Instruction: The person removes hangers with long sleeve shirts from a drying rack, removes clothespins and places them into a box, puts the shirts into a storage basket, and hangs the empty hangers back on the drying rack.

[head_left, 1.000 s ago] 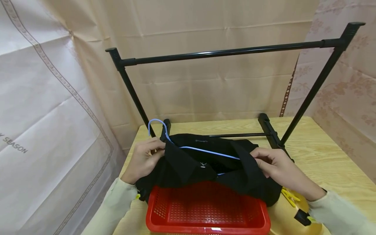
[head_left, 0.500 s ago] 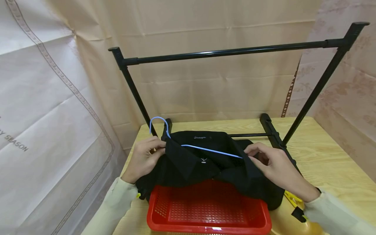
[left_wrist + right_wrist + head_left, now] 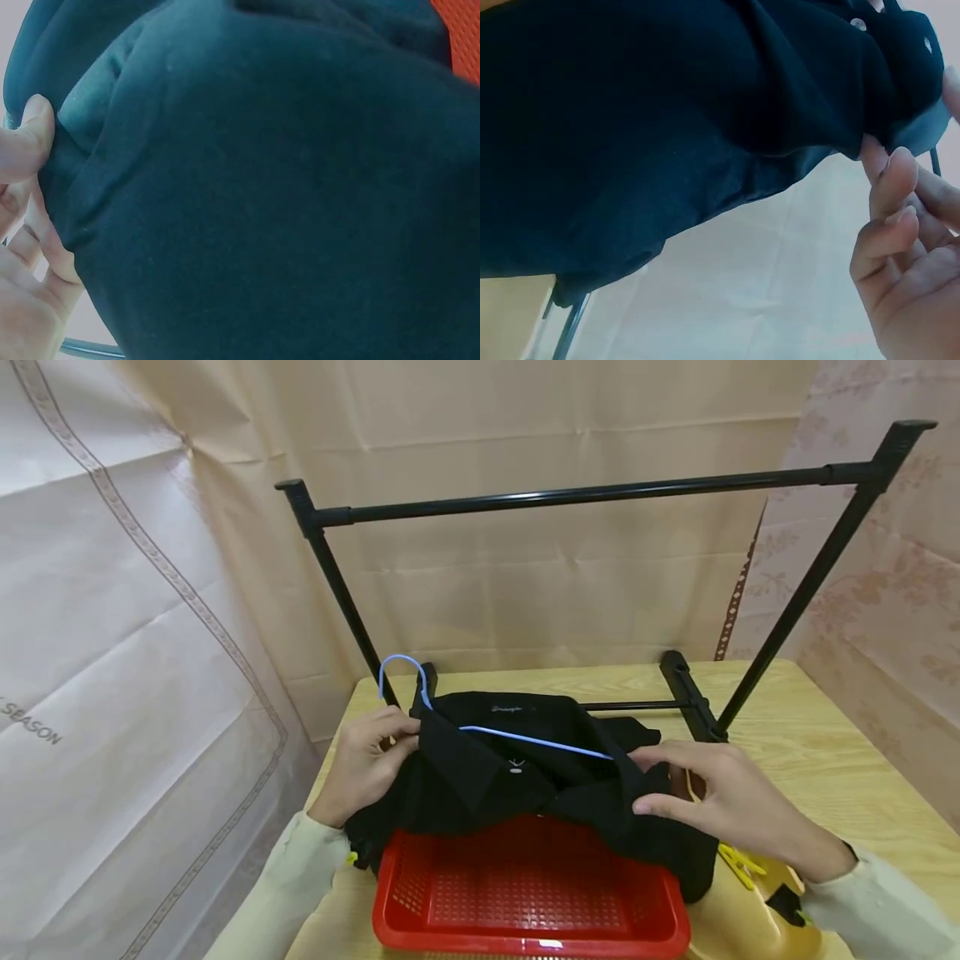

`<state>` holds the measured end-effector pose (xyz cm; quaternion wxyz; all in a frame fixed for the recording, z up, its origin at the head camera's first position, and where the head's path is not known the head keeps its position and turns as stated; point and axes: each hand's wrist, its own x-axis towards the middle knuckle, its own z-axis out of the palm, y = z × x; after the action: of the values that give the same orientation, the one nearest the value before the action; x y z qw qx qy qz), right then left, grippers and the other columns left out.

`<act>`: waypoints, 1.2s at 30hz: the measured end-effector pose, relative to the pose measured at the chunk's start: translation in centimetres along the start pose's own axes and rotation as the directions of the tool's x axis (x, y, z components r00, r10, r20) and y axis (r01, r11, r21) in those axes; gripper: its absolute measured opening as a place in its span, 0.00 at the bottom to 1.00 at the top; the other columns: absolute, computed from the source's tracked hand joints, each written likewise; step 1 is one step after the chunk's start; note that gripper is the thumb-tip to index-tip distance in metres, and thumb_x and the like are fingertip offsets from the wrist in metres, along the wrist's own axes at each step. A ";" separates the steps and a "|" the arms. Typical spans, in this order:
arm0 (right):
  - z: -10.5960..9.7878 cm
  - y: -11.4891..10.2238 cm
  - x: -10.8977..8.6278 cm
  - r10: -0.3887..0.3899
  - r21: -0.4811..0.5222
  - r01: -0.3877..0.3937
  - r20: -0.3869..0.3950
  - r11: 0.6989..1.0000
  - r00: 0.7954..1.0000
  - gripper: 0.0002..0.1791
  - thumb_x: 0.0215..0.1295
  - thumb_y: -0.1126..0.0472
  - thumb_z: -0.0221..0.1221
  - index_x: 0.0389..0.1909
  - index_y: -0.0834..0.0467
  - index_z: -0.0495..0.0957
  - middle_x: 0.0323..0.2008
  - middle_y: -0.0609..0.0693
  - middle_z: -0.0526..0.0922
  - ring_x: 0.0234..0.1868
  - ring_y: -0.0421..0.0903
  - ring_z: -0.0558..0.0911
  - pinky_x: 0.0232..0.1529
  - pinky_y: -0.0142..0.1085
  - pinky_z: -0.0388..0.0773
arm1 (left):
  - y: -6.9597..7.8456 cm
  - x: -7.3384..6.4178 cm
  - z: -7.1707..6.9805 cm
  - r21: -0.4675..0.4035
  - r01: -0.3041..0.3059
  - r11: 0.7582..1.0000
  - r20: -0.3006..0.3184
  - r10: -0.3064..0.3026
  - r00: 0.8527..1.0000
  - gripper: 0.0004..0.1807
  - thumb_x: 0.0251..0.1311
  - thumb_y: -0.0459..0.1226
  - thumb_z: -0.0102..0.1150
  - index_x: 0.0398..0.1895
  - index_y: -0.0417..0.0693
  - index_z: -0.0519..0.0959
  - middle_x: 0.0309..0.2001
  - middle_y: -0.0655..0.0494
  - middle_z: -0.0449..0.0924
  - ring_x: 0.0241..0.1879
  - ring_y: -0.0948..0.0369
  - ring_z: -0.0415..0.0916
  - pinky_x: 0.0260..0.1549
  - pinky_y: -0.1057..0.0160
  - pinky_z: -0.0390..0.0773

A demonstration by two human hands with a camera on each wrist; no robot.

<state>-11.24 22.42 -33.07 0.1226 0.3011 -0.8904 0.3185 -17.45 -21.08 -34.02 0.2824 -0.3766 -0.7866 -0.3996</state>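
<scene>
Right hand [image 3: 720, 793] is loosening since the earlier frame: its thumb is dropping away from the fingers and now sitting lower on the front of the black shirt [image 3: 465, 772], while the fingertips are touching the collar edge. Thumb and fingers are standing spread, not pinching firmly; the right-wrist view is showing fingertips bent against the cloth. Left hand [image 3: 371, 764] is staying put, pinching the collar on its side between thumb and finger, seemingly to anchor the shirt and keep the neck gaping. Blue hanger [image 3: 536, 742] is crossing that neck opening, its hook poking up just beside the left hand and its far end disappearing under the right side of the collar; whether left fingers are also gripping the hanger, cannot tell. Shirt is spreading between both hands, draping over the far side of the red basket [image 3: 517, 902], which is probably bearing some of its weight and leaving the hands free for the collar. Black rack [image 3: 585, 495] is standing behind on the table [image 3: 825, 735], its bar holding nothing. Near the right forearm, a yellow clip [image 3: 741, 866] is lying by a yellow bowl [image 3: 720, 918], partly hidden, likely parked within reach.
</scene>
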 end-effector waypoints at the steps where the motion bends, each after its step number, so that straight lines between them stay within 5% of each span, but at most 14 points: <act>1: 0.1 0.1 -0.1 -0.014 -0.005 0.014 -0.001 1.000 1.000 0.24 0.55 0.54 0.78 0.54 0.48 0.85 0.32 0.31 0.80 0.24 0.32 0.71 0.24 0.28 0.70 | 0.0 -0.1 0.0 -0.002 0.001 1.000 -0.001 -0.001 1.000 0.05 0.64 0.28 0.68 0.36 0.46 0.88 0.32 0.51 0.85 0.27 0.61 0.74 0.27 0.67 0.73; 9: 0.3 0.3 0.4 -0.160 0.082 0.164 -0.060 0.983 0.985 0.19 0.53 0.69 0.75 0.41 0.44 0.87 0.26 0.32 0.79 0.22 0.31 0.69 0.21 0.25 0.65 | 0.0 -0.2 0.1 -0.016 0.004 1.000 -0.027 -0.005 1.000 0.16 0.51 0.17 0.71 0.34 0.46 0.88 0.31 0.55 0.84 0.27 0.62 0.74 0.27 0.65 0.72; 13: -0.2 0.8 0.3 -0.080 0.189 0.086 -0.041 0.978 0.996 0.20 0.58 0.75 0.70 0.39 0.44 0.86 0.25 0.38 0.81 0.20 0.35 0.68 0.19 0.30 0.65 | 0.0 -0.1 -0.1 -0.036 0.012 0.999 -0.060 -0.014 0.998 0.17 0.50 0.15 0.70 0.33 0.46 0.88 0.31 0.56 0.83 0.27 0.62 0.73 0.28 0.66 0.72; 17: -0.3 1.2 0.1 0.031 0.271 -0.031 0.004 0.962 1.000 0.15 0.65 0.73 0.65 0.39 0.47 0.86 0.19 0.40 0.73 0.16 0.39 0.68 0.16 0.33 0.67 | 0.2 -0.1 -0.3 -0.051 0.035 0.998 -0.063 -0.038 0.997 0.17 0.51 0.15 0.69 0.33 0.45 0.88 0.31 0.56 0.84 0.28 0.63 0.73 0.29 0.68 0.71; 26: 1.3 1.4 0.0 0.174 0.374 -0.219 0.150 0.901 0.973 0.08 0.76 0.64 0.58 0.36 0.51 0.83 0.24 0.47 0.79 0.17 0.45 0.71 0.19 0.36 0.70 | 0.2 -0.3 -0.2 -0.044 0.069 0.997 -0.052 -0.071 0.996 0.17 0.50 0.15 0.69 0.33 0.44 0.88 0.31 0.56 0.83 0.27 0.62 0.72 0.28 0.68 0.71; 30: 2.3 1.4 0.0 0.187 0.405 -0.259 0.207 0.877 0.960 0.08 0.77 0.63 0.57 0.35 0.52 0.80 0.26 0.46 0.83 0.17 0.44 0.71 0.19 0.36 0.71 | 0.4 -0.1 0.0 -0.082 0.063 0.995 -0.059 -0.068 0.996 0.17 0.51 0.15 0.69 0.32 0.46 0.87 0.27 0.58 0.79 0.25 0.63 0.69 0.27 0.67 0.68; 36: 3.5 1.3 -0.1 0.159 0.361 -0.226 0.207 0.905 0.965 0.10 0.76 0.61 0.59 0.32 0.49 0.80 0.25 0.43 0.80 0.16 0.40 0.71 0.19 0.34 0.70 | 0.4 0.2 0.4 -0.090 0.045 0.995 -0.063 -0.050 0.997 0.17 0.52 0.15 0.68 0.32 0.47 0.87 0.26 0.57 0.78 0.25 0.63 0.68 0.26 0.62 0.67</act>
<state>-12.03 20.98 -36.45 -0.0482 0.2561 -0.8439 0.4689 -17.26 -20.48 -33.92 0.2814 -0.3567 -0.7673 -0.4526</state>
